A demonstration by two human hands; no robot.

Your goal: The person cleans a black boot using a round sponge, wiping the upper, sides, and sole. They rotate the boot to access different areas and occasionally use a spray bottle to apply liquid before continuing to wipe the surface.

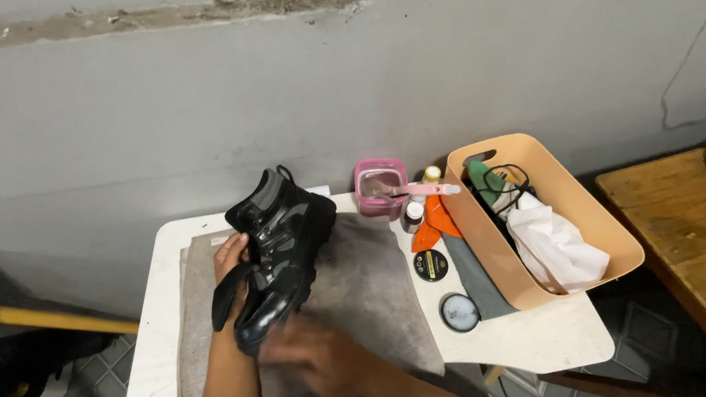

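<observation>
Left hand (230, 256) gripping black shoe (278, 251), tilting it toe-down over grey cloth (362, 284) to expose side. Right hand (318, 359) blurring at shoe's 5 o'clock (finger state: cannot tell). Round tins (431, 265) lying at 3 o'clock, within reach.

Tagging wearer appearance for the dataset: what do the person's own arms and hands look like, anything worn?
Both forearms are bare as far as the frame shows: no sleeves, gloves or watch visible. The left hand is partly hidden; the right hand is motion-blurred, so rings cannot be ruled out.
</observation>
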